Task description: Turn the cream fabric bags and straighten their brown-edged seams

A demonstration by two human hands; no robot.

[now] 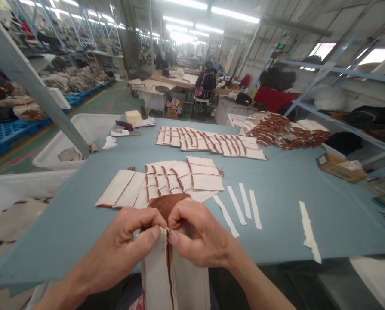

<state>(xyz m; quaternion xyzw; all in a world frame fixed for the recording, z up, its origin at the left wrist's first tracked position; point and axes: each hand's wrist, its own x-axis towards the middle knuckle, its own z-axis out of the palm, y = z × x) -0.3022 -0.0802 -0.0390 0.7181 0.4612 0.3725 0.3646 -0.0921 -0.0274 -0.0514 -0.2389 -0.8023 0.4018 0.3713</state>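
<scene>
Both hands pinch the top of a cream fabric piece with brown trim [156,275], which hangs down over the table's near edge. My left hand [130,234] grips it just left of a brown-edged seam, thumb on top. Close beside it, my right hand [198,232] pinches the right side of that seam. A brown flap of the piece shows behind the fingers. Just beyond lie overlapping cream panels with brown edging [205,174], and a further cream panel [123,185] sits to their left. The fingertips partly hide the seam's end.
Several white strips [235,204] lie right of the panels, with a ragged cream strip [309,230] farther right on the blue-green table [276,185]. A panel row [208,142] and a heaped pile [279,129] lie behind. White bins [76,125] stand left; a person [207,79] sits beyond.
</scene>
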